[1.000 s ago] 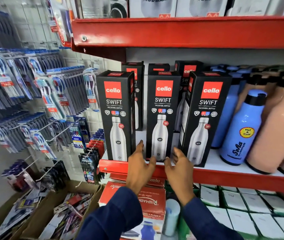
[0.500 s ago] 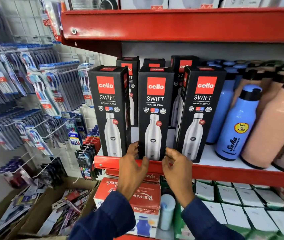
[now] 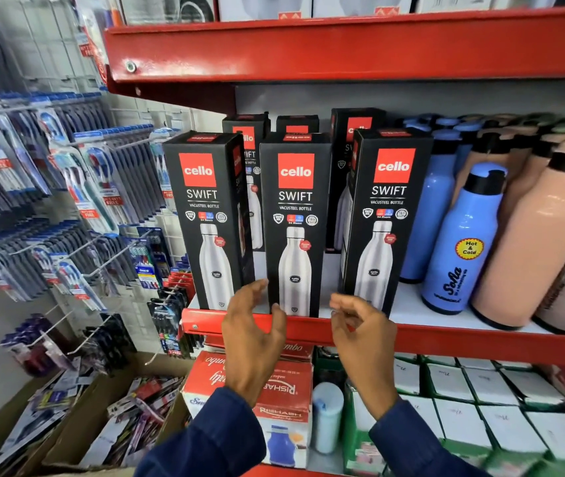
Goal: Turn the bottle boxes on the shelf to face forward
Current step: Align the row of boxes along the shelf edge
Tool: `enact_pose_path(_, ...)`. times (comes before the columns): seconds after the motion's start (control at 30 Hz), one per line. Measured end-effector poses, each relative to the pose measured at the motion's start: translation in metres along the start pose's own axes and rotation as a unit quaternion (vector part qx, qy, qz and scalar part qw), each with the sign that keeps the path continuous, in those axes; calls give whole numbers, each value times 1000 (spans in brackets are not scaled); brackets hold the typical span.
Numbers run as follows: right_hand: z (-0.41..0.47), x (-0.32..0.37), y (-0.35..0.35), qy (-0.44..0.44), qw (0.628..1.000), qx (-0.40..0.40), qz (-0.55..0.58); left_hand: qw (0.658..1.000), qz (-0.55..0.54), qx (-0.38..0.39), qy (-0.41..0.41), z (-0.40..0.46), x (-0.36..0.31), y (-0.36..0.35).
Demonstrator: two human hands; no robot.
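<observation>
Three black Cello Swift bottle boxes stand in a front row on the red shelf (image 3: 480,342), printed faces toward me: the left box (image 3: 205,215), the middle box (image 3: 294,215) and the right box (image 3: 386,215). More of the same boxes (image 3: 346,160) stand behind them. My left hand (image 3: 253,335) hovers at the bottom left corner of the middle box, fingers apart, thumb near its lower edge. My right hand (image 3: 360,332) is just off the box's bottom right corner, fingers curled and apart, holding nothing.
Blue bottles (image 3: 463,242) and peach bottles (image 3: 535,235) fill the shelf's right side. A red upper shelf (image 3: 343,49) hangs overhead. Toothbrush packs (image 3: 67,187) hang on a wire rack at left. Red-and-white boxes (image 3: 267,390) and white boxes (image 3: 480,401) sit below.
Both hands have come slightly off the bottom corners of the middle box and opened. The three front boxes stand as before.
</observation>
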State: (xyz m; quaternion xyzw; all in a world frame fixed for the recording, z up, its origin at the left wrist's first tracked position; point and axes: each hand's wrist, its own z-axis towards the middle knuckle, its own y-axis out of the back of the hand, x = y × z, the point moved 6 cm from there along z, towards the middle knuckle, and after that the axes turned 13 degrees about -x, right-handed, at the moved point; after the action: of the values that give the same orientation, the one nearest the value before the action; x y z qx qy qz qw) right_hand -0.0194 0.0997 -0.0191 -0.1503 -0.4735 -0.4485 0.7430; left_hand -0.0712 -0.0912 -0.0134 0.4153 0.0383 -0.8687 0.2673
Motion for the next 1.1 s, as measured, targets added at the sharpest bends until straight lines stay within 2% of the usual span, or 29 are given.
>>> enact_pose_path(0.13, 10, -10, 33, -4, 998, -57, 13, 998, -37, -2, -52, -12, -28, -11)
enact_pose_path(0.27, 23, -26, 59, -23, 995, -94, -4, 994, -46, 86, -41, -31, -43, -44)
enact_pose_path(0.4, 37, -44, 67, -51, 994, -96, -12, 982, -7, 186, -26, -46, -46, -78)
enact_pose_path(0.5, 45, -50, 66, -45, 996, -77, -20, 976, 41, 214, -25, -51, -47, -91)
enact_pose_path(0.63, 53, -56, 60, -47, 997, -33, -42, 974, 53, 221, -6, -50, -50, -101)
enact_pose_path(0.93, 56, -47, 53, 3, 996, 32, -85, 970, 44, 235, 47, -46, -50, -110)
enact_pose_path(1.1, 50, -44, 55, 13, 995, 41, -85, 969, 48, 238, 35, -47, -47, -102)
